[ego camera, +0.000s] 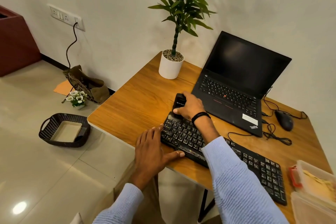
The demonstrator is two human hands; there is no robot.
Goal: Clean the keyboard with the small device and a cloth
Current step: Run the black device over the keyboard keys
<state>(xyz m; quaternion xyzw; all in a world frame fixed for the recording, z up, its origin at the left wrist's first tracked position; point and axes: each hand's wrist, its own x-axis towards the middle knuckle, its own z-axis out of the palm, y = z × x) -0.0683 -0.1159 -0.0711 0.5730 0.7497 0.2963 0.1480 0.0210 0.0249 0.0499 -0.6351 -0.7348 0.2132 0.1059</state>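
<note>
The fingers of the right hand are clenched round the device, set on the keyboard's far left corner. The left hand is laid flat, released, at its left end. Dust is seen on many keys, so cleaning is judged barely begun; no cloth is seen.

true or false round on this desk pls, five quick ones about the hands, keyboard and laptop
1. The right hand grips the small device at the keyboard's far left corner. True.
2. The left hand holds a cloth. False: it holds nothing, its straight fingers resting at the keyboard's left end.
3. The laptop screen is lit. False: it is dark.
4. The mouse lies right of the laptop. True.
5. The potted plant stands on the floor. False: it stands on the table.
</note>
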